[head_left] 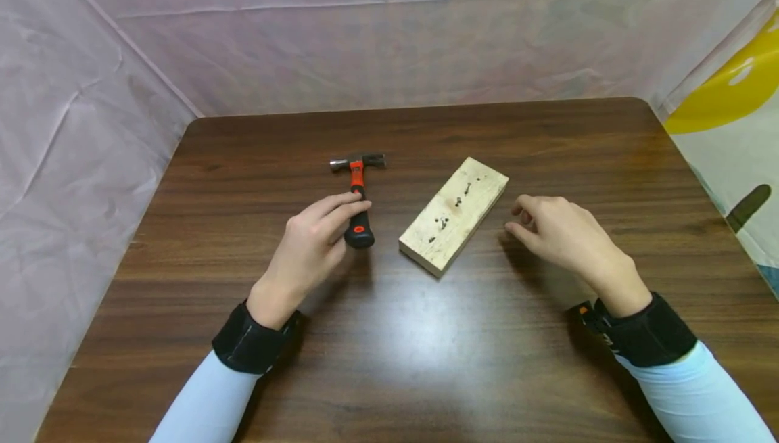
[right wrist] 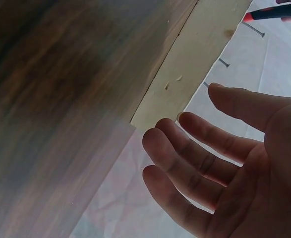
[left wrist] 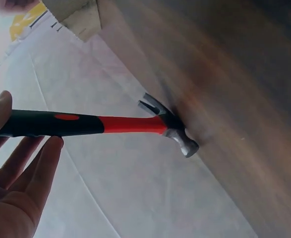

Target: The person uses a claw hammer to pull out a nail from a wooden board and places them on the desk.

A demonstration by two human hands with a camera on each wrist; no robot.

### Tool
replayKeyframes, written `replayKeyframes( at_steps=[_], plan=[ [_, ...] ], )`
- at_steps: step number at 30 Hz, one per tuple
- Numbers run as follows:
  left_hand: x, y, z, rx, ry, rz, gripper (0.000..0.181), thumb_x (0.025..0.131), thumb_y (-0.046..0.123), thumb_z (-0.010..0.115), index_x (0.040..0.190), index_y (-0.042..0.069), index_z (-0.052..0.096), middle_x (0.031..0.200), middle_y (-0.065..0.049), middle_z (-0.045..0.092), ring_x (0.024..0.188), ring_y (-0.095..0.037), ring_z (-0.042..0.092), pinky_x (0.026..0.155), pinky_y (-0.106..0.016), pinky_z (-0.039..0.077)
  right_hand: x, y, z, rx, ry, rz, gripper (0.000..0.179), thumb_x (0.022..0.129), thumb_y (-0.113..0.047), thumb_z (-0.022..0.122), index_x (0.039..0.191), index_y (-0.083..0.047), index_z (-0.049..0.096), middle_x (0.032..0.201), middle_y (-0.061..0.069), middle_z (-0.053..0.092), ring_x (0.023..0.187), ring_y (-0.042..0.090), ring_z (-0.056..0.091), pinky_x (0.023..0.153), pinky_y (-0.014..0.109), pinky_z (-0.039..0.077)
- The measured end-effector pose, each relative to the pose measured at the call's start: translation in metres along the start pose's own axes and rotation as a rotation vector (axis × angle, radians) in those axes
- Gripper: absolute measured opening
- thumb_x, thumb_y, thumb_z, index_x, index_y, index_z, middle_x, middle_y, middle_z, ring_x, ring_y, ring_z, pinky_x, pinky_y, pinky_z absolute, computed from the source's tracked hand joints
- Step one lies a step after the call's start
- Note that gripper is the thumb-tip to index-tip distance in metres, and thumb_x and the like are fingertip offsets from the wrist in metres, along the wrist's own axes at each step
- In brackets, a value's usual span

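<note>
A claw hammer with a black and orange handle and a metal head is at the left of the wooden block. My left hand holds its handle between thumb and fingers, as the left wrist view also shows. In that view the hammer head is down by the tabletop. The pale wooden block lies at a slant on the table, with several nails standing up from its top. Just right of the block, my right hand hovers with loosely bent fingers and nothing in them.
A brown wood-grain table bears everything. White sheeting hangs behind it and at the left. Beyond the right edge is a cloth with a yellow shape.
</note>
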State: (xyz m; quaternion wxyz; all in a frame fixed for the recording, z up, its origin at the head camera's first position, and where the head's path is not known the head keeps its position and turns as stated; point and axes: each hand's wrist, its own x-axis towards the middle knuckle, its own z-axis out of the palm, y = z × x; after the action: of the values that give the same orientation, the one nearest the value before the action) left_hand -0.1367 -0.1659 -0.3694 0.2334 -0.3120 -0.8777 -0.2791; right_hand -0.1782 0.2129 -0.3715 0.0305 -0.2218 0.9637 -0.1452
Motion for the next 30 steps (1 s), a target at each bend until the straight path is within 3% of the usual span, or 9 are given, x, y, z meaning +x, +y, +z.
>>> replayKeyframes(
  at_steps=[10,17,25,30],
  plan=[
    [0.006,0.000,-0.004,-0.003,0.126,0.048,0.053,0.080,-0.023,0.061,0.124,0.004,0.073,0.124,-0.015,0.071,0.113,-0.030,0.068,0.093,-0.045,0.058,0.000,0.001,0.001,0.006,0.017,-0.007,0.023,0.098,-0.025,0.070,0.108,-0.004,0.070,0.092,0.006,0.072,0.082,0.024,0.069,0.069,0.050,0.057],
    [0.012,0.001,-0.008,-0.008,0.214,0.054,0.034,0.087,-0.003,0.080,0.120,-0.001,0.070,0.114,-0.014,0.074,0.103,-0.029,0.072,0.089,-0.043,0.059,0.000,0.000,0.001,0.008,0.015,-0.011,0.023,0.098,-0.025,0.070,0.109,-0.004,0.070,0.092,0.006,0.071,0.082,0.024,0.069,0.068,0.049,0.057],
    [0.024,0.004,-0.024,-0.027,0.157,0.046,0.032,0.085,-0.013,0.074,0.114,-0.001,0.071,0.110,-0.014,0.073,0.103,-0.028,0.070,0.091,-0.041,0.058,0.000,-0.001,-0.002,0.007,0.009,-0.007,0.023,0.099,-0.025,0.070,0.108,-0.004,0.070,0.092,0.006,0.072,0.082,0.023,0.069,0.068,0.049,0.057],
    [0.037,0.007,-0.038,-0.028,0.081,0.013,0.024,0.085,-0.003,0.081,0.108,0.000,0.073,0.103,-0.011,0.074,0.096,-0.024,0.071,0.084,-0.039,0.059,0.001,-0.002,-0.004,0.007,0.019,-0.007,0.023,0.099,-0.026,0.070,0.108,-0.004,0.069,0.093,0.006,0.072,0.083,0.024,0.069,0.069,0.050,0.057]
  ],
)
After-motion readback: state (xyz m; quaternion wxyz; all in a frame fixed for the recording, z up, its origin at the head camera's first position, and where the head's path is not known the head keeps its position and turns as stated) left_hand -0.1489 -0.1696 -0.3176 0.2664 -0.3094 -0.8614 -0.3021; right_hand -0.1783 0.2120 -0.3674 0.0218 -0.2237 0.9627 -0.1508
